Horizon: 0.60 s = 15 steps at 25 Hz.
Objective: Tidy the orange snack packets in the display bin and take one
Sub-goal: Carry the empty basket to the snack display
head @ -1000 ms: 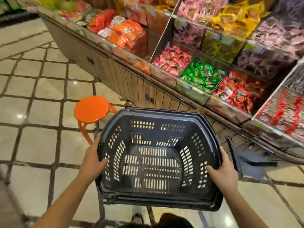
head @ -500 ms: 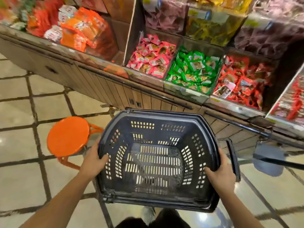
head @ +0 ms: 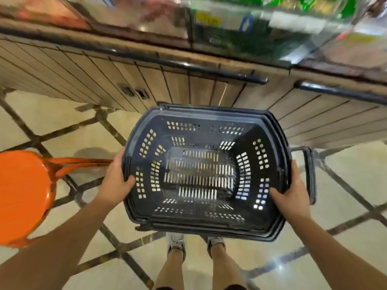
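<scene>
My left hand [head: 114, 181] and right hand [head: 293, 193] grip the basket [head: 201, 224] rims; bins [head: 230, 24] lie ahead above, orange packets unseen.

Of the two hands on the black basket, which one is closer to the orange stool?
The left hand: the orange stool is just to its left, while the right hand grips the black basket on its far side.

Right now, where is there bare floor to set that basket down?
Bare floor lies between the stool and the counter, and right of the basket. Tight spots: under the basket, by the feet, and left, at the stool.
</scene>
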### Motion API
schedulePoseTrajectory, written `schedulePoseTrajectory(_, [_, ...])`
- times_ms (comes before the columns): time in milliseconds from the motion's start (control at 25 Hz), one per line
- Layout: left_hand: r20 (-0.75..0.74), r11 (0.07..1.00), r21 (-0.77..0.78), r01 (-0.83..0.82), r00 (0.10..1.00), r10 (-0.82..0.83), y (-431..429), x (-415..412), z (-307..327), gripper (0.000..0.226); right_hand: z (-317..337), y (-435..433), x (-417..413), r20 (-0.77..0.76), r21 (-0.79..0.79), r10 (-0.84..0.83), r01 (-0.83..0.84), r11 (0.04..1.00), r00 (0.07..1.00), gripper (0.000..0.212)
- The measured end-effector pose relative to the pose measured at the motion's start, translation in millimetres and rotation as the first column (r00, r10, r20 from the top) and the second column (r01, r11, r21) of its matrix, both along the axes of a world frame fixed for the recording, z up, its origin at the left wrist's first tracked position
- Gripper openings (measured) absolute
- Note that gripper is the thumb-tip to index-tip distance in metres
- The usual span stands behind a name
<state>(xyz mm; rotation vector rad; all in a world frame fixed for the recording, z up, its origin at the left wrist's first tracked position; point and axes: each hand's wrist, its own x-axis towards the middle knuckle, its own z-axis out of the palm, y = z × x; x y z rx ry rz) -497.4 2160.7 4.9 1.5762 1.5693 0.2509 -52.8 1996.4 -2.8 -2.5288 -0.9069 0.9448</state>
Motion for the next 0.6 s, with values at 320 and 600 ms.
schedulePoseTrajectory(320, [-0.102,0.997,-0.066,0.037,0.994,-0.043,34.7,-3.2,-90.0,0.095,-66.9,8.6,-9.6,-0.014,0.042,-0.112,0.112,0.993,0.994,0.102])
schedulePoseTrajectory(600, [-0.211,0.996,-0.063,0.057,0.975,-0.069,39.1,-1.8,-115.2,0.097,-83.6,10.5,-14.4,0.019,-0.018,-0.09,0.09,0.996,0.996,0.106])
